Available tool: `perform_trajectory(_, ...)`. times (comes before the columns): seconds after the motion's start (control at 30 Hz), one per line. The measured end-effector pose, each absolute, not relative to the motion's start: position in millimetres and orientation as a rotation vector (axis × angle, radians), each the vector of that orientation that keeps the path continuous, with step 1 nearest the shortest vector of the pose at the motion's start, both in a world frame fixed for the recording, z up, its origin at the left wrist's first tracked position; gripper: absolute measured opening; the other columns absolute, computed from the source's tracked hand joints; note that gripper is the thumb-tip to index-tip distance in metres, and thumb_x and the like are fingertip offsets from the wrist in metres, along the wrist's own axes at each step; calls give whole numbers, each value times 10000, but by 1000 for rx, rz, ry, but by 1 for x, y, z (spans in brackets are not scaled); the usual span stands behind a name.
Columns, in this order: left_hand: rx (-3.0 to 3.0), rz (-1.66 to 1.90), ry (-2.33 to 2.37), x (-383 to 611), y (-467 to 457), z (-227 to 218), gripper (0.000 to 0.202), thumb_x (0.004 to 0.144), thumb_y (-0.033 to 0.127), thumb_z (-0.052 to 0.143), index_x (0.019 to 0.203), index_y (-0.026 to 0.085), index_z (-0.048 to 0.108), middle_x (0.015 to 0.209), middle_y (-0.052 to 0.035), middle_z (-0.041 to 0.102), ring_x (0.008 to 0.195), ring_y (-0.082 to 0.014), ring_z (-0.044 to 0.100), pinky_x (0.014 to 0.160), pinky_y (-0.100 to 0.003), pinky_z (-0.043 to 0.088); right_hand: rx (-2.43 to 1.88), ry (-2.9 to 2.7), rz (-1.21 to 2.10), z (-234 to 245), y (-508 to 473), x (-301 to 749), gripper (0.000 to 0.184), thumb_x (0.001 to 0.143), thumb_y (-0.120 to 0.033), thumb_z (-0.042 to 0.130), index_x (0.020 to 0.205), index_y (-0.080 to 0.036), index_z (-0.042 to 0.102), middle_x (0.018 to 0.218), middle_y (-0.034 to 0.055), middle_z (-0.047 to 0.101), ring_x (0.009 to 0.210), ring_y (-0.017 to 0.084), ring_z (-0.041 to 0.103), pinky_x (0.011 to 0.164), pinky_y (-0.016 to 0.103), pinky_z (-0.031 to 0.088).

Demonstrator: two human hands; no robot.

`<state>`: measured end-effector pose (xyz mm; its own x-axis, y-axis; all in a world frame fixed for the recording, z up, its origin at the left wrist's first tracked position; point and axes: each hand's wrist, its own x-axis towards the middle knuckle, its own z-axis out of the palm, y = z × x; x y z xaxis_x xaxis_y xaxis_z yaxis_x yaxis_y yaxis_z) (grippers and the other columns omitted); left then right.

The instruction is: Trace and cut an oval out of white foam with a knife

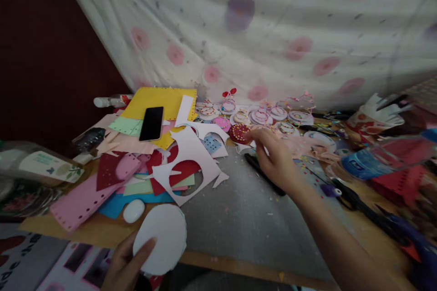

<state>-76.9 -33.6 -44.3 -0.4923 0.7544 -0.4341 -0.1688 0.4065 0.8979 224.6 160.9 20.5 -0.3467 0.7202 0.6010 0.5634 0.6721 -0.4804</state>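
Gripping white paper disc near left: left hand, thumb closed on it. Right hand: open, empty, fingertips beside far red beaded disc.

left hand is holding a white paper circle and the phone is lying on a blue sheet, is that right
Not quite. The head view shows the phone lying on a yellow sheet, not a blue one. The rest stands: the left hand does hold the white paper circle.
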Motion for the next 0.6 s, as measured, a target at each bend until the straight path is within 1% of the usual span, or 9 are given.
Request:
perform_trajectory(0.07, 509, 1242, 1636, -65, -15, -47, 502, 562, 499, 865, 882, 143, 717, 768, -39, 740, 673, -193, 657, 592, -231, 534, -1244, -2047, 230, -6, 142, 261, 166, 928, -185, 417, 950, -177, 582, 884, 90, 637, 829, 212, 599, 747, 341, 472)
perform_trajectory(0.1, 523, 1238, 1589, -57, -4, -47, 502, 558, 471, 874, 905, 148, 710, 789, -37, 741, 674, -187, 652, 588, -233, 533, -1370, -2053, 251, -21, 134, 274, 143, 924, -225, 443, 926, -173, 577, 842, 88, 626, 781, 215, 593, 715, 340, 469)
perform_trajectory(0.17, 649, 1228, 1455, -37, 23, -44, 493, 538, 410, 893, 911, 158, 693, 894, -46, 741, 781, -194, 661, 669, -241, 543, -1582, -2066, 310, -47, 122, 291, 186, 899, -303, 511, 977, -146, 571, 882, 121, 622, 800, 253, 593, 713, 373, 468)
perform_trajectory(0.23, 813, 1203, 1307, -13, 51, -40, 451, 571, 345, 880, 925, 169, 664, 883, -34, 722, 773, -173, 647, 646, -217, 518, -1692, -2056, 385, -65, 115, 296, 249, 858, -323, 568, 1008, -125, 569, 976, 174, 611, 883, 303, 585, 764, 426, 465)
perform_trajectory(0.3, 864, 1160, 1129, 11, 77, -37, 439, 633, 312, 846, 988, 182, 624, 834, -12, 702, 731, -146, 633, 634, -211, 507, -1702, -2032, 452, -72, 115, 298, 209, 838, -275, 570, 980, -121, 574, 1012, 202, 599, 942, 327, 570, 819, 463, 452)
perform_trajectory(0.4, 800, 1143, 924, 42, 109, -38, 425, 665, 256, 825, 1023, 186, 608, 848, 1, 694, 732, -119, 638, 657, -198, 505, -1618, -1998, 535, -71, 124, 300, 141, 824, -216, 546, 940, -138, 569, 974, 175, 604, 947, 306, 568, 857, 460, 444)
perform_trajectory(0.47, 713, 1119, 840, 56, 126, -42, 416, 655, 238, 831, 1014, 172, 631, 869, -2, 694, 736, -110, 640, 659, -186, 502, -1536, -1960, 590, -69, 130, 303, 169, 824, -239, 553, 970, -154, 545, 997, 156, 603, 965, 290, 568, 869, 446, 449)
perform_trajectory(0.53, 646, 1095, 817, 64, 139, -49, 400, 633, 256, 846, 969, 156, 653, 835, -1, 691, 696, -103, 634, 621, -173, 488, -1440, -1866, 664, -70, 135, 304, 220, 851, -299, 540, 1027, -179, 487, 1018, 135, 603, 966, 267, 579, 850, 423, 470)
perform_trajectory(0.6, 610, 1081, 829, 66, 147, -58, 395, 620, 292, 851, 936, 151, 659, 788, -2, 688, 652, -108, 633, 583, -175, 476, -1359, -1758, 755, -73, 135, 303, 231, 902, -370, 486, 1051, -213, 405, 914, 86, 619, 851, 231, 615, 752, 385, 507)
